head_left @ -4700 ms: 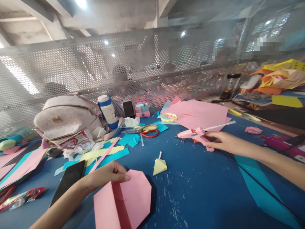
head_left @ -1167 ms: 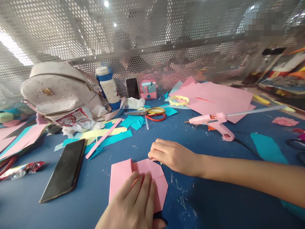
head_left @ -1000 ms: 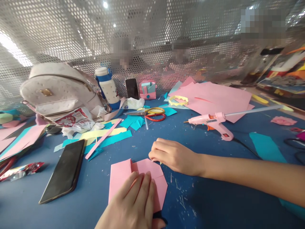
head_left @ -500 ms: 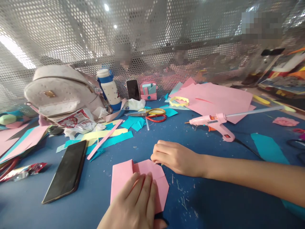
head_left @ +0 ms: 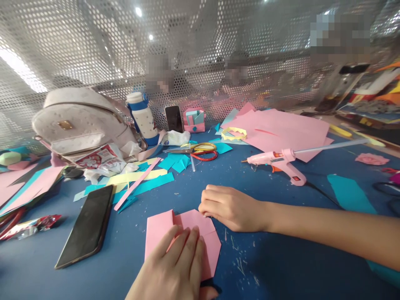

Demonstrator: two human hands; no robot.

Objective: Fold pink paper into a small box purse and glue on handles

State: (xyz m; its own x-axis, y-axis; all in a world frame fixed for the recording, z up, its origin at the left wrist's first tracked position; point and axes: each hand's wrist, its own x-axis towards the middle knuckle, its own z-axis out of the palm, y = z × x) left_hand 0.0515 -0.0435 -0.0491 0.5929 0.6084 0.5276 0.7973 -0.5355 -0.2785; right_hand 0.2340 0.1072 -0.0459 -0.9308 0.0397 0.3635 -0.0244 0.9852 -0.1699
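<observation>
A folded pink paper piece (head_left: 159,229) with angled right corners lies on the blue tabletop before me. My left hand (head_left: 175,258) rests on it, palm down, fingers stretched flat over its middle and thumb at the lower right side. Part of the paper is hidden under that hand. From the right reaches my right hand (head_left: 226,208), fingers curled closed, its knuckles resting on the table by the paper's upper right corner. Whatever the curled fingers hold, if anything, is hidden. Beyond it stands a pink hot glue gun (head_left: 281,160) with a clear glue stick in its back.
A black phone (head_left: 87,227) lies left. Behind are paper strips (head_left: 153,183), scissors (head_left: 203,152), a backpack (head_left: 78,125), a bottle (head_left: 143,118) and pink sheets (head_left: 281,125). A blue paper piece (head_left: 350,193) and the glue gun's cord (head_left: 325,193) are right.
The view has shifted very slightly. Both hands and the pink paper keep almost the same places.
</observation>
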